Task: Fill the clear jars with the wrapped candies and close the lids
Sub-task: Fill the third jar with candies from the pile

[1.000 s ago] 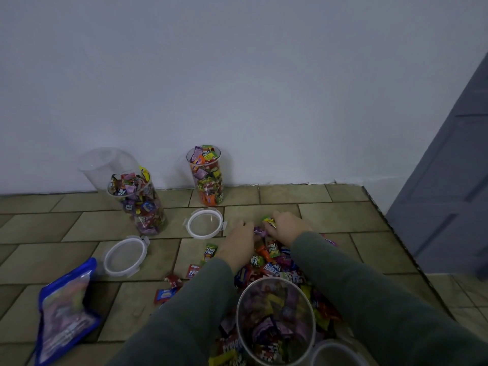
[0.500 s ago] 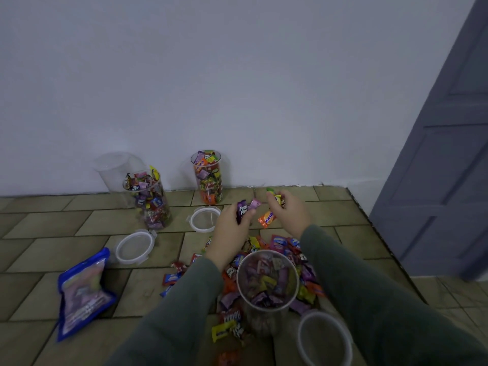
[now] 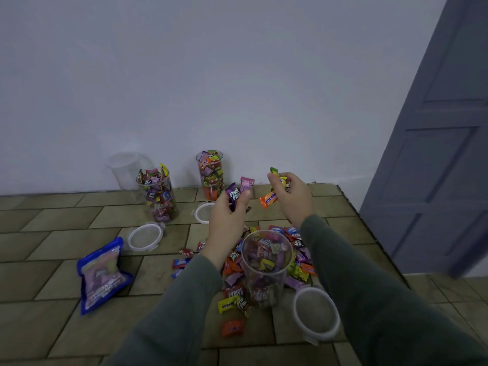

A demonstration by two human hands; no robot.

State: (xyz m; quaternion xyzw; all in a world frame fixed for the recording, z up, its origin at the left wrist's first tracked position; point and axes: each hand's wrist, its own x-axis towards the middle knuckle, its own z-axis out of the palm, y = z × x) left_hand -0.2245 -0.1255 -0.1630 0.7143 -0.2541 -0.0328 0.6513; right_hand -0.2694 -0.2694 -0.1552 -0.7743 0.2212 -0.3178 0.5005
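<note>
A clear jar (image 3: 266,276), partly filled with wrapped candies, stands open on the tiled floor in front of me. Loose candies (image 3: 295,249) lie heaped around it. My left hand (image 3: 227,220) is raised beyond the jar and pinches purple and pink candies (image 3: 239,191). My right hand (image 3: 293,199) is raised beside it and grips several candies, an orange one (image 3: 268,199) hanging below the fingers. Two full open jars (image 3: 158,196) (image 3: 211,175) stand near the wall, with an empty jar (image 3: 126,167) behind the left one.
Three white-rimmed lids lie on the floor: one (image 3: 315,315) right of the near jar, one (image 3: 145,237) at the left, one (image 3: 203,212) partly behind my left hand. A blue candy bag (image 3: 103,273) lies at left. A grey door (image 3: 435,154) stands at right.
Both hands picked candies from the pile and lifted them off the floor to above the far side of the near jar. The view pulled back.
</note>
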